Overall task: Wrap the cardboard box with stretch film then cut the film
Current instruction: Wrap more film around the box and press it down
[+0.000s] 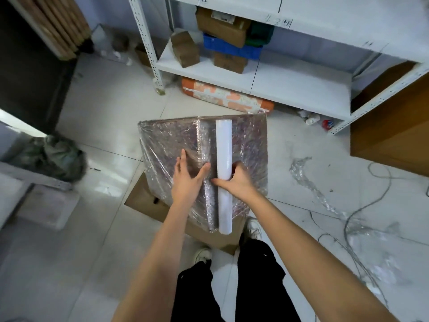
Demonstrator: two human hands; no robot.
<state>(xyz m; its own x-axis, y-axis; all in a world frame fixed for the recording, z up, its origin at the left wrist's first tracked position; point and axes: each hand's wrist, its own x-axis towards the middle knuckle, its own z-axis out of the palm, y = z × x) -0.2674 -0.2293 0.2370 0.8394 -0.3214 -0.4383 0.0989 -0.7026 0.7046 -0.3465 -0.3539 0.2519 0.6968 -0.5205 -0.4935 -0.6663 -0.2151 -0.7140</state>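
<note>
The cardboard box (167,145) is sitting tilted on top of a second, flattened-looking carton (144,201) on the tiled floor (104,101), just in front of the person's shoes. Film is already covering its top face and wrinkling over the left edge. The roll of stretch film (224,173) is lying along the top of the box, running away from the person, with its near end hanging just past the box's near edge.

The left hand (188,177) is pressing flat on the film just left of the roll, fingers straight and spread, thumb reaching toward the roll. The right hand (236,180) is gripping the roll near its middle, fingers curled over the far side and the thumb tucked against the near side.

The film is looking thin, soft and clingy; it is likely stretching and sticking to itself readily, so it probably needs steady tension, not a hard pull. The roll is looking stiff, smooth and fairly light, and it could slip or spin in a loose grip; holding it around the middle, or by both ends, seems the safer choice. The box appears rigid but not well seated on the carton beneath, so it may be rocking when pulled. A flat palm on top, as the left hand is doing, looks the sensible way to steady it.
</note>
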